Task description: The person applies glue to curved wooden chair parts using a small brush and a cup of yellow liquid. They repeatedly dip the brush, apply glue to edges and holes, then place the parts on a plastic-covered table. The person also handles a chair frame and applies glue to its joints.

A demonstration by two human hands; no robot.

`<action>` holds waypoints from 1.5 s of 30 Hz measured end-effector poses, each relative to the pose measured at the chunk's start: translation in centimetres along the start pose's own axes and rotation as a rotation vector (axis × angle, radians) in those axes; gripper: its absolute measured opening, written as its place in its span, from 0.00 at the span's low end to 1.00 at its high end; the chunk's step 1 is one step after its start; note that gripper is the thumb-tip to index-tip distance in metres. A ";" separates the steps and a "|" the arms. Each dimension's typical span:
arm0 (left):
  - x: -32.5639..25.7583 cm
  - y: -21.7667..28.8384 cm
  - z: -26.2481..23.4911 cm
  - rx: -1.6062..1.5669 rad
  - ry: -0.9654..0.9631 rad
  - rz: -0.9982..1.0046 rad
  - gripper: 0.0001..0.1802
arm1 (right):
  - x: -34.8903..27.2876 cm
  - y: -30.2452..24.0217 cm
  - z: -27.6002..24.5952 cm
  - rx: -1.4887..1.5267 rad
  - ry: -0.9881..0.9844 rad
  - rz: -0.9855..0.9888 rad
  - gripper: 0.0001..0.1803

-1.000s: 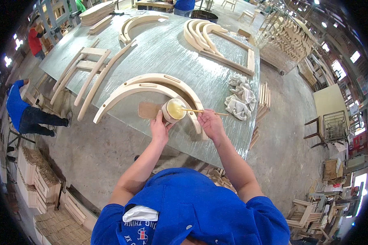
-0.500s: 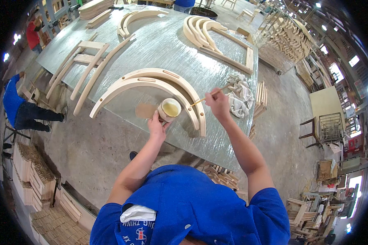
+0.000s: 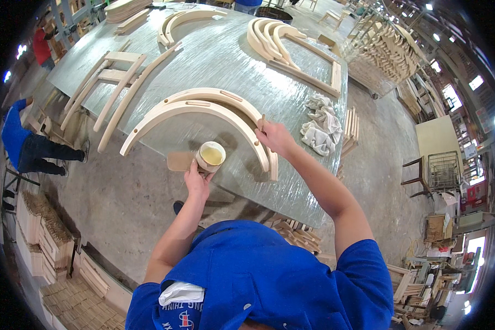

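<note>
Two curved pale wooden pieces point(image 3: 203, 113) lie side by side on the plastic-covered table point(image 3: 203, 60), with slots and round holes in them. My left hand point(image 3: 197, 182) is closed around a small white cup point(image 3: 210, 157) of yellowish liquid, held over the table's near edge. In my closed right hand point(image 3: 276, 137) is a thin stick point(image 3: 262, 119), its upper end showing above the fingers. That hand is over the right end of the curved pieces. Its fingers hide the stick's lower end, so I cannot tell whether it touches the wood.
A crumpled whitish cloth point(image 3: 322, 126) lies right of my right hand. A wooden chair-back frame point(image 3: 115, 77) rests at the left; more curved pieces point(image 3: 267, 41) and a rectangular frame point(image 3: 335, 74) lie farther back. A person in blue point(image 3: 22, 132) bends at the far left.
My right hand has moved left and slightly down onto the curved pieces' right end, and the stick now points more upright. My left hand has moved the cup left and a little nearer.
</note>
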State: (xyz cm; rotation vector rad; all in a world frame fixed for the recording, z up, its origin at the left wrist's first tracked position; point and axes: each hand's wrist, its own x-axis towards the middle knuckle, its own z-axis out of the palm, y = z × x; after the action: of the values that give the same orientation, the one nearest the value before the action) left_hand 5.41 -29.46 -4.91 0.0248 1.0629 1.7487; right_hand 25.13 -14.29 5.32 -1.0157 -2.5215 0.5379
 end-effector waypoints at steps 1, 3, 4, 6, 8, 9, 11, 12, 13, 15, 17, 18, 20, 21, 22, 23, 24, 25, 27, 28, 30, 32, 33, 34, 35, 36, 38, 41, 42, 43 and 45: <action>0.0 0.1 -0.2 0.003 -0.005 -0.003 0.19 | 0.1 -0.2 0.0 -0.014 0.016 -0.015 0.10; 0.1 0.1 -0.5 0.008 -0.011 -0.003 0.19 | 0.3 -0.4 -0.1 -0.003 0.015 -0.017 0.10; 0.2 0.1 -0.6 0.012 -0.014 -0.002 0.19 | 0.3 -0.3 0.0 0.022 0.000 -0.002 0.10; 0.3 0.0 -0.8 0.013 -0.019 0.005 0.19 | 0.3 0.0 0.0 0.034 0.009 0.004 0.10; 0.3 0.0 -0.9 0.010 -0.021 0.016 0.20 | 0.4 0.1 0.0 0.009 0.051 -0.013 0.10; 0.3 0.0 -0.9 0.007 -0.023 0.012 0.20 | 0.3 0.1 -0.1 0.018 0.022 -0.007 0.10; 0.3 0.1 -1.0 0.001 -0.023 0.007 0.20 | 0.2 0.1 -0.1 0.036 -0.037 -0.001 0.10; 0.2 0.1 -1.1 0.011 -0.028 0.009 0.20 | 0.3 0.1 -0.2 0.046 -0.017 -0.002 0.10; 0.1 0.2 -0.8 0.024 -0.036 0.008 0.20 | 0.2 0.2 -0.2 0.054 0.006 0.003 0.10; -0.1 0.4 -0.2 0.040 -0.052 -0.001 0.19 | 0.1 0.4 -0.3 0.052 0.011 0.004 0.10; -0.2 0.7 0.2 0.045 -0.059 -0.010 0.19 | 0.1 0.2 -0.2 0.034 -0.031 -0.008 0.10; -0.2 0.8 0.4 0.041 -0.060 -0.005 0.19 | 0.1 0.2 -0.3 0.025 -0.002 -0.009 0.10; 0.1 1.2 1.0 0.032 -0.064 0.008 0.19 | 0.4 0.5 -0.9 0.003 0.058 -0.013 0.10; 0.4 1.4 1.4 0.037 -0.088 0.007 0.18 | 0.2 0.8 -1.3 0.063 0.120 0.028 0.09; 0.7 1.8 1.7 0.045 -0.112 0.009 0.18 | -0.2 0.7 -2.0 0.124 0.185 0.067 0.09; 1.1 2.1 2.2 0.053 -0.139 0.008 0.18 | -0.5 0.6 -2.7 0.185 0.252 0.109 0.09; 1.6 2.4 2.8 0.066 -0.174 -0.002 0.18 | -0.7 1.9 -2.3 0.300 0.387 0.236 0.07; 2.2 2.9 3.5 0.080 -0.209 -0.009 0.17 | -1.1 2.1 -2.7 0.570 0.505 0.295 0.07; 3.5 3.3 5.1 0.140 -0.280 -0.039 0.16 | -2.8 2.8 -2.9 1.020 0.706 0.424 0.07; 4.2 3.4 6.3 0.188 -0.320 -0.062 0.16 | -4.0 3.3 -2.8 1.200 0.798 0.494 0.07; 5.4 3.5 8.9 0.302 -0.364 -0.115 0.14 | -5.8 3.2 -1.9 1.422 0.961 0.586 0.07; 7.1 3.1 11.1 0.398 -0.497 -0.138 0.12 | -7.0 2.3 -1.2 1.493 1.106 0.633 0.07; 7.8 2.7 12.4 0.445 -0.569 -0.153 0.12 | -7.5 2.1 -1.3 1.407 1.113 0.580 0.07; 7.2 2.5 15.0 0.453 -0.609 -0.216 0.10 | -8.4 1.9 -1.5 1.308 1.134 0.546 0.07; 8.2 2.3 16.0 0.506 -0.651 -0.185 0.11 | -8.2 0.8 -2.0 1.228 1.123 0.506 0.07; 9.2 2.0 17.0 0.558 -0.691 -0.152 0.12 | -7.6 0.0 -2.6 1.039 1.097 0.511 0.06; 10.8 1.3 18.7 0.496 -0.820 -0.187 0.11 | -5.4 -2.2 -3.9 0.790 1.122 0.511 0.06; 11.6 1.3 20.6 0.493 -0.878 -0.206 0.11 | -3.3 -1.5 -3.6 0.475 1.099 0.526 0.07; 11.5 1.5 20.9 0.494 -0.855 -0.246 0.10 | -3.0 -1.3 -3.4 0.390 1.045 0.576 0.07; 11.8 1.9 20.6 0.462 -0.854 -0.252 0.10 | -2.1 -1.3 -3.1 0.321 0.976 0.609 0.07; 12.3 3.0 19.9 0.393 -0.839 -0.253 0.10 | -0.2 -1.2 -2.4 0.658 1.082 0.653 0.09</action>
State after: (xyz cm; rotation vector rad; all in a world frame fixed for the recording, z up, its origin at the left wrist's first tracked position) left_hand 6.97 -7.53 3.66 0.7676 0.7105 1.0923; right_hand 25.67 -14.76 7.93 -1.3245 -0.9597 0.6641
